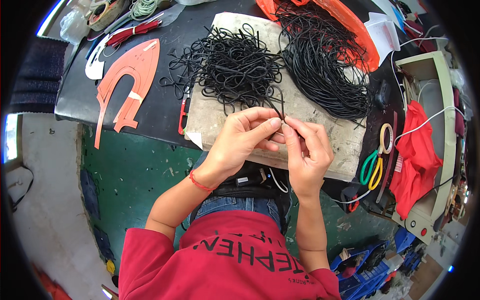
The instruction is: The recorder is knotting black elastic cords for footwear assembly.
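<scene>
Both hands meet over the near part of a pale, stained board (pixel 320 145). My left hand (pixel 249 131), with a red string at its wrist, is closed with thumb and fingers pinching a thin black cord (pixel 281 102). Fingertip to fingertip with it, my right hand (pixel 307 145) pinches the same cord; its end is hidden among the fingers. Just beyond my hands lies a tangled heap of looped black cords (pixel 235 67). To its right, a bundle of straighter black cords (pixel 325 65) spills from an orange plastic bag (pixel 367 42).
Orange card patterns (pixel 131 80) lie on the black tabletop (pixel 172 115) at left. A red-handled tool (pixel 183 116) sits at the board's left edge. Scissors with green and yellow handles (pixel 372 167) and a tape roll (pixel 386 138) are at right, near red cloth (pixel 415 155) and a trailing white cable (pixel 425 125).
</scene>
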A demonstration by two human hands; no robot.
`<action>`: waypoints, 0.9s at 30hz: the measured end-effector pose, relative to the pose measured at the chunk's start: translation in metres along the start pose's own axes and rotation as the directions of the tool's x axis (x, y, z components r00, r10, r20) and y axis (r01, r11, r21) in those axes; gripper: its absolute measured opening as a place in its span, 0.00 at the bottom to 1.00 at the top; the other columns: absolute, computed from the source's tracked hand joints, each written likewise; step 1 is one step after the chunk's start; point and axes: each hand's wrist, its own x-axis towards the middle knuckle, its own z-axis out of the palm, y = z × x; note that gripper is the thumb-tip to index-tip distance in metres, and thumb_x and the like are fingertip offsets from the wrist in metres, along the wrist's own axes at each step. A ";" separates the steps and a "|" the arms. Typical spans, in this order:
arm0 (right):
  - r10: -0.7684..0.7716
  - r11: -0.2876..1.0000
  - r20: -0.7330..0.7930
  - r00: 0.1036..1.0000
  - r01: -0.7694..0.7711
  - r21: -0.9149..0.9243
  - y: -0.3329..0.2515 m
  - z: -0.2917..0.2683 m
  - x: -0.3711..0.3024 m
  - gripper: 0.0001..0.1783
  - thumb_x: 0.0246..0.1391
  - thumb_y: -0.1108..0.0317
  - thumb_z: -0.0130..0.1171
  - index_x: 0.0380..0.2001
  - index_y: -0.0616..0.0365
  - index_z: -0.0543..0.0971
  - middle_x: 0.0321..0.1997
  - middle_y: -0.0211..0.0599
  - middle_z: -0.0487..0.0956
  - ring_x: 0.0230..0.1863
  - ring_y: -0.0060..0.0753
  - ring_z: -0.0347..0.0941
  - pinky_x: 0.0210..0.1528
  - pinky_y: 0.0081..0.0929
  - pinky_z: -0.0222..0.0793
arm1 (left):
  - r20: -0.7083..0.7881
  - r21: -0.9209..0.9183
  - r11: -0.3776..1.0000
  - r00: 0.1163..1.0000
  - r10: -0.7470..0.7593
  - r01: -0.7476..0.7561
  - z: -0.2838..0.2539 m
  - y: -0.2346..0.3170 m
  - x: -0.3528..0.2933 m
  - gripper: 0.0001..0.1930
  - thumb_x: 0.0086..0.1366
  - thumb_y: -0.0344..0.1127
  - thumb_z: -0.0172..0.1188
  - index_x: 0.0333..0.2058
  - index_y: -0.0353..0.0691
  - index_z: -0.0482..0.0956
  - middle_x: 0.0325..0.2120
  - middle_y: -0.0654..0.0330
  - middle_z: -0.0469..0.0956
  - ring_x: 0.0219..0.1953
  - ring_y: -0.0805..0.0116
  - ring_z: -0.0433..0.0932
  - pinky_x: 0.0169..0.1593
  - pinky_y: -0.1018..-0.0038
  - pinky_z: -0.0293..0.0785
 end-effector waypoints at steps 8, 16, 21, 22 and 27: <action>0.034 0.999 0.092 0.995 -0.035 0.002 0.000 -0.006 -0.002 0.12 0.45 0.77 0.59 0.36 0.56 0.80 0.25 0.32 0.72 0.22 0.21 0.68 0.22 0.20 0.63 | -0.030 0.036 0.998 0.998 0.054 -0.053 0.000 -0.001 -0.001 0.11 0.63 0.32 0.52 0.41 0.32 0.74 0.32 0.59 0.77 0.32 0.76 0.77 0.36 0.82 0.76; 0.009 1.000 0.055 0.998 -0.008 -0.016 -0.004 0.003 -0.006 0.13 0.44 0.78 0.59 0.37 0.57 0.79 0.24 0.32 0.72 0.21 0.23 0.67 0.22 0.21 0.63 | -0.034 0.032 0.991 0.991 0.129 -0.128 0.004 -0.005 -0.002 0.12 0.64 0.33 0.51 0.42 0.33 0.75 0.33 0.61 0.76 0.34 0.75 0.76 0.38 0.79 0.76; 0.104 0.989 0.131 0.986 -0.117 0.095 -0.006 -0.002 -0.006 0.11 0.45 0.78 0.59 0.35 0.58 0.80 0.25 0.32 0.72 0.22 0.21 0.68 0.22 0.19 0.63 | -0.106 -0.062 0.992 0.989 0.107 -0.114 0.005 -0.003 0.000 0.08 0.64 0.34 0.50 0.37 0.37 0.73 0.32 0.65 0.74 0.35 0.77 0.73 0.43 0.75 0.72; 0.106 0.987 0.134 0.985 -0.121 0.110 -0.006 -0.002 -0.006 0.10 0.46 0.78 0.59 0.35 0.58 0.80 0.25 0.31 0.72 0.23 0.20 0.68 0.22 0.19 0.63 | -0.119 -0.076 0.987 0.984 0.132 -0.142 0.005 -0.004 0.000 0.08 0.65 0.35 0.48 0.37 0.38 0.72 0.32 0.67 0.74 0.35 0.78 0.72 0.44 0.74 0.70; -0.003 0.999 0.077 0.997 0.007 -0.052 0.005 -0.012 -0.005 0.10 0.44 0.79 0.61 0.33 0.59 0.79 0.26 0.33 0.72 0.24 0.24 0.69 0.24 0.21 0.64 | -0.003 -0.328 0.944 0.999 0.044 -0.042 -0.010 0.002 0.004 0.08 0.65 0.36 0.48 0.35 0.39 0.71 0.24 0.70 0.67 0.28 0.81 0.67 0.41 0.76 0.67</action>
